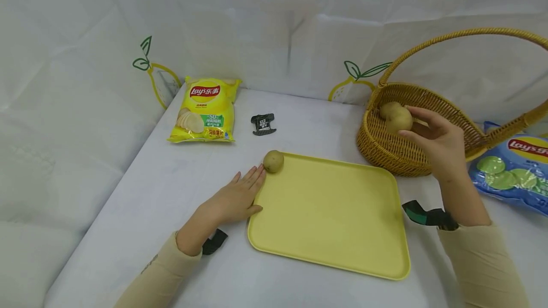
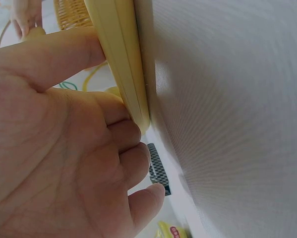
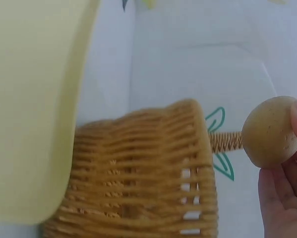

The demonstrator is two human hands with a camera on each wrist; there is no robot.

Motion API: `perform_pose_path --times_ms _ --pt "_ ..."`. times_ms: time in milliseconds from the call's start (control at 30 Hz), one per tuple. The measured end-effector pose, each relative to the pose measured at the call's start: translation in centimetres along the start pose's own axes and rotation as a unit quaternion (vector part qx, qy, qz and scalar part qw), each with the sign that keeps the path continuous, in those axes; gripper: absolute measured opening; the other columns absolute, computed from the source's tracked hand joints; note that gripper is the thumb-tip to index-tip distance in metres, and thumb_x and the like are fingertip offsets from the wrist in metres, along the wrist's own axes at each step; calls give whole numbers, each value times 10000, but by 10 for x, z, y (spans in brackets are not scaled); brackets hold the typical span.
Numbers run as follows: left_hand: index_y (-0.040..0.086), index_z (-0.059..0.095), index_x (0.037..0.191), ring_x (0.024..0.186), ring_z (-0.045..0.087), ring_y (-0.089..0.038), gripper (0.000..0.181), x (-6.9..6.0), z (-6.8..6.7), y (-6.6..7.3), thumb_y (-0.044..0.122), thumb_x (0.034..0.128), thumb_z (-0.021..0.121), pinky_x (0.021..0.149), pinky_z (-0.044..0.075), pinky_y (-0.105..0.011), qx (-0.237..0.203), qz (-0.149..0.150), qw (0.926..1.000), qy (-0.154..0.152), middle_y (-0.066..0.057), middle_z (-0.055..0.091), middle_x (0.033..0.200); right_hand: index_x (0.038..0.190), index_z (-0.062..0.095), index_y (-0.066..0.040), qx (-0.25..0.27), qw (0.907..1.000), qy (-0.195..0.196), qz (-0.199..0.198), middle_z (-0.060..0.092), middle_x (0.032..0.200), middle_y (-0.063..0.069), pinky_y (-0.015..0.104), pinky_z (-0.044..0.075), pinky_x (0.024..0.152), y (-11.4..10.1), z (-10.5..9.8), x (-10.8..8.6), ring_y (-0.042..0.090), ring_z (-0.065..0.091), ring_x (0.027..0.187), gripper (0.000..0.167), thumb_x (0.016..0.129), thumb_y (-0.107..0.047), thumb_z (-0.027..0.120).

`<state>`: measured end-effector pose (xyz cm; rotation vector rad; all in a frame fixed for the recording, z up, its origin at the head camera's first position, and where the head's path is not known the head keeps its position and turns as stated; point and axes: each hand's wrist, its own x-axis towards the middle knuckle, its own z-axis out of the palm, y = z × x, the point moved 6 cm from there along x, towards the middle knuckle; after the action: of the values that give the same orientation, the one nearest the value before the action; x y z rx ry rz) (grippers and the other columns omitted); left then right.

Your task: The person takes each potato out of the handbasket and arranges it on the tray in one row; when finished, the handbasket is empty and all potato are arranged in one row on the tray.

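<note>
My right hand (image 1: pixel 443 144) pinches a potato (image 1: pixel 399 120) between thumb and fingers over the wicker basket (image 1: pixel 387 156); the right wrist view shows this potato (image 3: pixel 271 132) above the rim. Another potato (image 1: pixel 388 108) lies behind it, in the basket. With fingers extended, my left hand (image 1: pixel 237 198) touches the left edge of the yellow tray (image 1: pixel 329 213). A potato (image 1: pixel 273 161) sits at the tray's upper left corner, by my left fingertips. In the left wrist view the fingers of my left hand (image 2: pixel 84 148) rest against the tray's side (image 2: pixel 121 54).
A yellow chip bag (image 1: pixel 205 110) lies at the back left, with a small black packet (image 1: pixel 263 124) to its right. A blue chip bag (image 1: pixel 511 170) lies right of the basket, whose tall handle (image 1: pixel 462 34) arches above it.
</note>
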<state>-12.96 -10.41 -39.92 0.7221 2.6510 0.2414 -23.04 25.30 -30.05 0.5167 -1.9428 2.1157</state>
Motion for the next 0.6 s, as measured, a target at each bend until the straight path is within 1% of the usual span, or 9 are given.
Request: perform_pose_path --times_ms 67,167,300,333,400,567,600 --pt "-41 135 1488 1434 43 -284 769 0 -1 0 332 954 544 1133 114 -494 -12 -19 10000 -6 -173 40 1565 1210 571 122 -88 9999 -59 -28 636 1161 64 171 505 795 1 6 -1 129 635 990 459 767 242 603" --pt "-39 134 1489 1435 40 -282 769 0 -1 0 329 954 545 1134 109 -491 -43 -39 10000 -18 -171 38 1565 1202 573 127 -182 9995 -197 -174 638 1157 64 170 494 824 0 15 -2 148 608 1021 461 759 247 609" --pt "-39 138 1488 1435 44 -281 768 1 -2 1 328 953 548 1135 111 -489 -52 -43 10000 -11 -170 44 1565 1193 566 148 -108 9980 -497 -375 639 1165 78 188 487 853 1 28 -2 169 592 1054 463 745 257 614" --pt "-39 139 1488 1435 45 -280 768 1 -2 1 329 952 549 1135 111 -489 -48 -45 10000 -12 -170 44 1565 1190 570 145 -174 9974 -562 -423 640 1169 76 193 483 862 2 32 -3 168 590 1058 465 741 256 619" --pt "-39 139 1488 1434 45 -281 771 0 -2 1 333 952 548 1134 112 -489 -28 -49 10000 -30 -171 44 1565 1190 567 150 -131 9962 -725 -464 638 1180 84 201 474 882 5 39 -4 173 588 1068 468 737 260 620" --pt "-31 136 1491 1435 40 -273 778 0 0 1 345 950 549 1135 109 -482 8 -86 9999 -58 -162 36 1566 1198 578 121 -284 9928 -1069 -452 633 1195 74 208 438 935 13 58 -6 159 568 1105 479 738 242 636" --pt "-26 133 1492 1435 38 -267 779 0 0 1 347 950 548 1136 108 -478 22 -103 9999 -57 -156 32 1567 1202 584 107 -327 9921 -1133 -434 630 1199 74 207 443 928 15 62 -7 153 572 1102 483 739 233 642"
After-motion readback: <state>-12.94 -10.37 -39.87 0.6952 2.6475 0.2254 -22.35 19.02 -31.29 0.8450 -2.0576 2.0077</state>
